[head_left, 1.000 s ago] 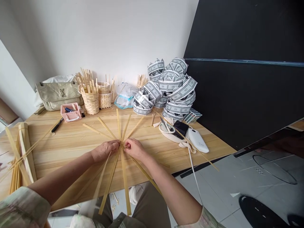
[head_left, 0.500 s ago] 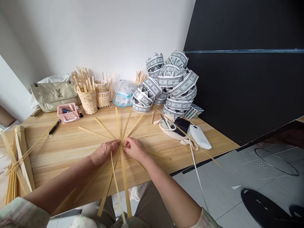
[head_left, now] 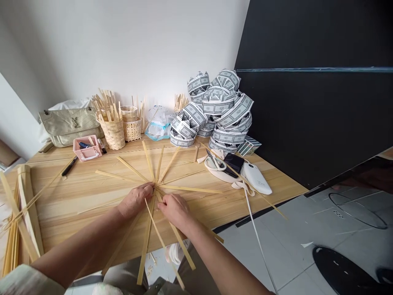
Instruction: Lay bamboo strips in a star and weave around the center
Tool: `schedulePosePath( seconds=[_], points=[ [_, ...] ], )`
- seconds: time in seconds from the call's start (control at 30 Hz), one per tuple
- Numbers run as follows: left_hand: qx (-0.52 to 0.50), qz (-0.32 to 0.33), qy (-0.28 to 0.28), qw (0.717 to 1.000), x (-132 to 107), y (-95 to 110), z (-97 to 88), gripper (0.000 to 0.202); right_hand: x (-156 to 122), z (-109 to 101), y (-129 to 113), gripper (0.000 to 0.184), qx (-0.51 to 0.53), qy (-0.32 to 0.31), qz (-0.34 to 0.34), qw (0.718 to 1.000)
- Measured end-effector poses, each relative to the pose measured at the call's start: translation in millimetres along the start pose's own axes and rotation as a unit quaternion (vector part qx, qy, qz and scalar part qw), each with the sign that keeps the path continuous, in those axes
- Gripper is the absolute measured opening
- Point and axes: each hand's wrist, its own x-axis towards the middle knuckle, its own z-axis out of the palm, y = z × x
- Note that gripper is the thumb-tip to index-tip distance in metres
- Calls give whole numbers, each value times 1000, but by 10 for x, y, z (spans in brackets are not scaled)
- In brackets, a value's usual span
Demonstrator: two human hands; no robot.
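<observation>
Several flat bamboo strips (head_left: 181,243) cross at one point and fan out like a star, flat over the wooden table. At the near side some of their ends stick out past the edge. My left hand (head_left: 138,198) is closed in a pinch on the strips, just left of the crossing. Just below and right of that point, my right hand (head_left: 175,209) has its thumb and fingers closed on a strip. A thinner strip (head_left: 161,235) runs from near my left fingertips towards my body. My fingers partly hide the crossing.
Woven bamboo baskets (head_left: 114,133), a pink box (head_left: 87,153) and a bag (head_left: 72,125) stand along the wall. Patterned paper rings (head_left: 217,102) are piled at the back right. Scissors (head_left: 215,162), a phone and a white device (head_left: 257,178) lie right. More strips (head_left: 27,205) lie left.
The star of strips has turned counter-clockwise: near ends swung right, far ends left. My right hand has drawn slightly towards my body, while my left hand has stayed by the crossing.
</observation>
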Motion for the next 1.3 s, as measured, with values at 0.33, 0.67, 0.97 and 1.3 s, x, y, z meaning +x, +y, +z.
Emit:
schedulePosePath(
  seconds=[0.33,0.67,0.97,1.3],
  points=[
    [32,-12,-2,999,10,61,25,15,43,6,-88,26,-39,15,8,999],
    [1,1,-1,1000,-20,-34,13,24,60,30,57,18,-63,26,-66,995],
    [2,11,-8,1000,-26,-43,10,28,59,-44,65,16,-39,-1,-62,997],
    [14,-12,19,1000,-8,43,78,20,234,-61,146,27,3,80,-203,976]
  ],
)
